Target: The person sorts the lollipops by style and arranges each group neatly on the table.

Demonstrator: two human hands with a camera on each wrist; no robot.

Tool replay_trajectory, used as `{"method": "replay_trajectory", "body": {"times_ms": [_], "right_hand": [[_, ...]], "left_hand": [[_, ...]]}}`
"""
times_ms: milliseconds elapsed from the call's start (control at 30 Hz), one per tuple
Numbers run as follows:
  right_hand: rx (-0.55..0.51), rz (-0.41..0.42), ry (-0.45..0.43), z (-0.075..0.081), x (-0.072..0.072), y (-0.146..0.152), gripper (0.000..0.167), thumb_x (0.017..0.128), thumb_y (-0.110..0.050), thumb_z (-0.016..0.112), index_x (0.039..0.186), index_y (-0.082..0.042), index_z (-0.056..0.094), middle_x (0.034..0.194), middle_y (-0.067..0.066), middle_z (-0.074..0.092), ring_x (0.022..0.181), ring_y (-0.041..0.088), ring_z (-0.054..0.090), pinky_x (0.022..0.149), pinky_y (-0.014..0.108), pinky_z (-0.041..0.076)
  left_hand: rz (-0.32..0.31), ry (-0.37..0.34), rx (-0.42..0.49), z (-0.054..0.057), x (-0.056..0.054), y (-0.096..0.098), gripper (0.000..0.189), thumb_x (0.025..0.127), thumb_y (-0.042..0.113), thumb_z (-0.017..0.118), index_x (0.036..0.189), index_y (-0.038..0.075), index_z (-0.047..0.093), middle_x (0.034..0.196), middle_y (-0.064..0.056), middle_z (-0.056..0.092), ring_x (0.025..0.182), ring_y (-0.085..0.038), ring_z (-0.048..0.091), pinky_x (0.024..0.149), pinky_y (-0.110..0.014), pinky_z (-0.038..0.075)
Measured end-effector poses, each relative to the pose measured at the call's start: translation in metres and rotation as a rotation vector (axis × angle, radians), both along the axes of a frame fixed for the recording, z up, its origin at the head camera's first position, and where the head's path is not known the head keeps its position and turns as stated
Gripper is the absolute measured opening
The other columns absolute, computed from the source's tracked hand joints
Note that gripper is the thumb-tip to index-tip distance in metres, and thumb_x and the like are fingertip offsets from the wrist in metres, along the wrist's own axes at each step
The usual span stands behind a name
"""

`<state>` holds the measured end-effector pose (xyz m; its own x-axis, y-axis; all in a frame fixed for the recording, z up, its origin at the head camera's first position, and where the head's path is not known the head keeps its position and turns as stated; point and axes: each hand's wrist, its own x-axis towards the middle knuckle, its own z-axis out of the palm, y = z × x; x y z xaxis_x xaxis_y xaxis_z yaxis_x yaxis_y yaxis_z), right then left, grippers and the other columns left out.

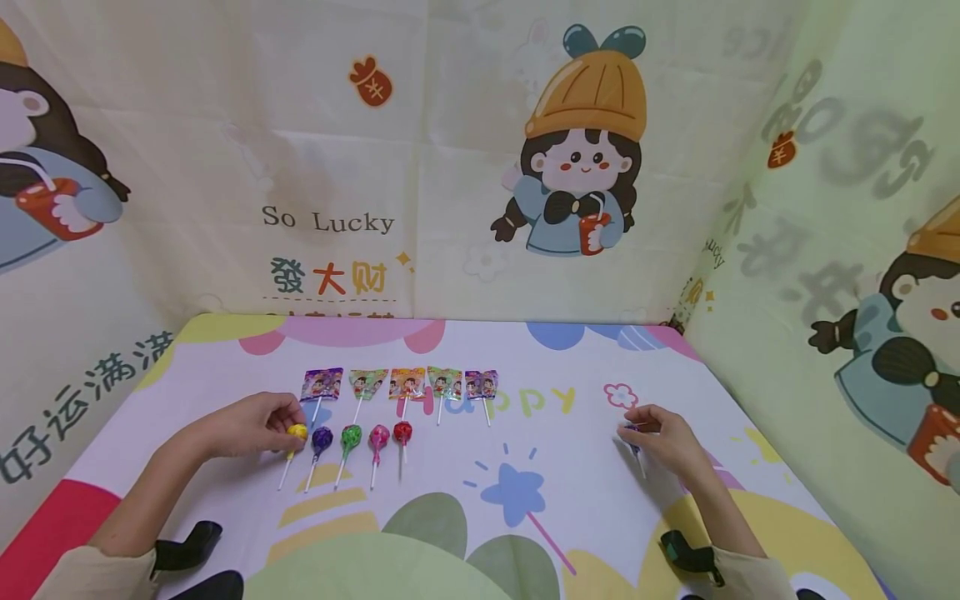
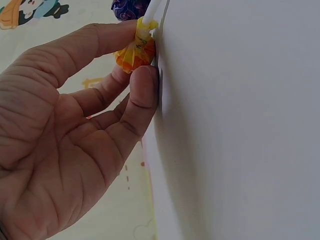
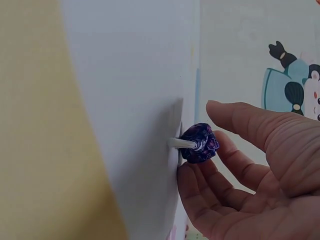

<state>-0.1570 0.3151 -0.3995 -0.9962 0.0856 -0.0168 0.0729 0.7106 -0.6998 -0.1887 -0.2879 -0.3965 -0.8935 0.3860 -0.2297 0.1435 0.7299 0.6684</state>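
Observation:
At the left end of a front row of lollipops, my left hand (image 1: 251,427) pinches the head of a yellow lollipop (image 2: 134,56) between thumb and fingers, its white stick slanting toward me. Beside it lie a purple lollipop (image 1: 322,439), a green lollipop (image 1: 350,437), a pink lollipop (image 1: 378,437) and a red lollipop (image 1: 402,432). Far to the right, my right hand (image 1: 667,435) is around another dark purple lollipop (image 3: 201,143) on the table. In the right wrist view its thumb stands apart from the candy, with the fingers close on the other side.
Behind the front row lies a back row of lollipops in printed bags, including a purple bag (image 1: 322,384), an orange bag (image 1: 407,383) and a green bag (image 1: 445,383). A patterned cloth (image 1: 555,467) covers the table. Printed curtains (image 1: 457,167) hang behind and at both sides.

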Motion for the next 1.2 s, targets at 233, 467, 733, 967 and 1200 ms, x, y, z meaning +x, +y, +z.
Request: {"method": "replay_trajectory", "body": {"times_ms": [233,467,733,967,1200], "right_hand": [[0.006,0.025,0.012,-0.001,-0.001,0.000,0.034,0.092,-0.018,0.078,0.114,0.004,0.065,0.106,0.013,0.069,0.096,0.021,0.062,0.075,0.019,0.050],[0.017,0.043,0.010,-0.002,-0.002,0.000,0.032,0.092,-0.015,0.078,0.114,0.005,0.065,0.105,0.013,0.070,0.099,0.025,0.063,0.076,0.022,0.049],[0.048,0.027,0.017,0.006,-0.002,-0.004,0.033,0.093,-0.019,0.077,0.115,0.002,0.065,0.109,0.013,0.070,0.106,0.030,0.063,0.084,0.031,0.051],[0.022,0.060,0.060,0.014,-0.001,-0.011,0.029,0.094,-0.012,0.075,0.117,0.003,0.065,0.113,0.016,0.070,0.108,0.033,0.065,0.074,0.019,0.052],[-0.011,0.098,0.091,0.021,-0.001,-0.023,0.029,0.093,-0.010,0.075,0.116,0.005,0.065,0.110,0.017,0.071,0.104,0.032,0.067,0.076,0.018,0.054]], "left_hand": [[-0.003,-0.007,0.009,-0.001,-0.001,-0.001,0.032,0.084,0.019,0.084,0.103,0.006,0.062,0.087,-0.005,0.056,0.085,-0.022,0.052,0.069,-0.026,0.052],[0.001,-0.006,0.002,-0.001,-0.001,-0.001,0.032,0.084,0.019,0.084,0.103,0.005,0.062,0.087,-0.005,0.056,0.085,-0.022,0.052,0.070,-0.026,0.052],[0.004,0.000,-0.005,-0.002,-0.002,-0.001,0.032,0.084,0.019,0.084,0.103,0.006,0.062,0.087,-0.005,0.056,0.085,-0.021,0.052,0.070,-0.026,0.052],[0.003,0.001,-0.006,-0.002,-0.002,-0.001,0.032,0.084,0.019,0.084,0.103,0.006,0.063,0.087,-0.005,0.056,0.085,-0.021,0.052,0.070,-0.026,0.052],[-0.004,-0.002,0.003,-0.003,-0.003,-0.002,0.032,0.084,0.020,0.084,0.103,0.006,0.063,0.087,-0.005,0.056,0.085,-0.021,0.052,0.070,-0.026,0.052]]}}
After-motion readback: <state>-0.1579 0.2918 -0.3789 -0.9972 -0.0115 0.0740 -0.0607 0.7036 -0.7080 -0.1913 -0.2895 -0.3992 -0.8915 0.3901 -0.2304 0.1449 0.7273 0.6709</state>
